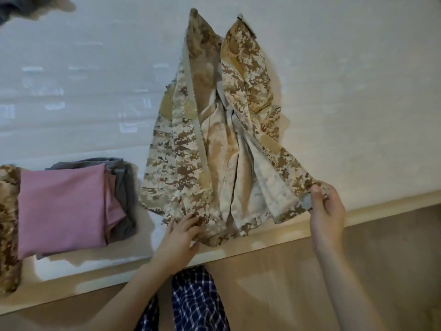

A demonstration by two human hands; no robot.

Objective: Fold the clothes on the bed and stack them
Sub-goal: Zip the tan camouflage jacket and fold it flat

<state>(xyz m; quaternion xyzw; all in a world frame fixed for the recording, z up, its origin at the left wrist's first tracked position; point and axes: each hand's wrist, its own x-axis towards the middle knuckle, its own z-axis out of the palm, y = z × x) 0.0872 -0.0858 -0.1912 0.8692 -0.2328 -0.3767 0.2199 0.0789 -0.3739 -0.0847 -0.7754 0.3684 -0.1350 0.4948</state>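
A tan camouflage jacket lies unzipped on the white bed, collar away from me, its pale lining showing between the two front panels. My left hand rests on the hem of the left panel near the bed's front edge, fingers spread and gripping the cloth. My right hand pinches the lower corner of the right panel and holds it slightly out to the right. To the left sits a stack with a folded pink garment on top of a grey one.
Another camouflage piece lies at the far left edge beside the stack. A dark garment shows at the top left corner. The wooden bed frame runs along the front, with wooden floor and my checked trousers below.
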